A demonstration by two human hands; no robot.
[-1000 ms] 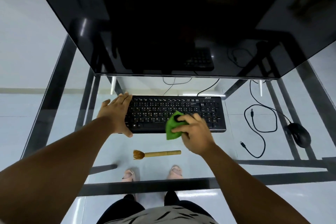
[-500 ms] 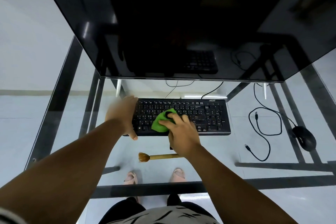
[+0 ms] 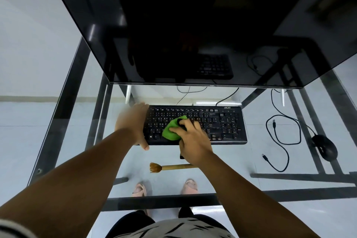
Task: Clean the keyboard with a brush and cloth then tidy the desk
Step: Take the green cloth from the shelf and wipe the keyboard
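A black keyboard (image 3: 218,123) lies on the glass desk (image 3: 241,162) below a big dark monitor. My right hand (image 3: 193,141) presses a green cloth (image 3: 172,129) onto the keys left of the keyboard's middle. My left hand (image 3: 133,123) lies flat against the keyboard's left end, fingers apart, thumb at the front edge. A wooden brush (image 3: 170,167) with brown bristles rests on the glass in front of the keyboard, bristles to the left; my right wrist hides the end of its handle.
The dark monitor (image 3: 193,25) overhangs the back of the desk. A black mouse (image 3: 325,147) sits at the right with its loose cable (image 3: 284,141) looped on the glass. Dark frame bars show under the glass. My feet are visible below.
My right hand has slid the green cloth leftward across the keys, from the right of the middle to the left part. My left hand has stayed at the keyboard's left end.
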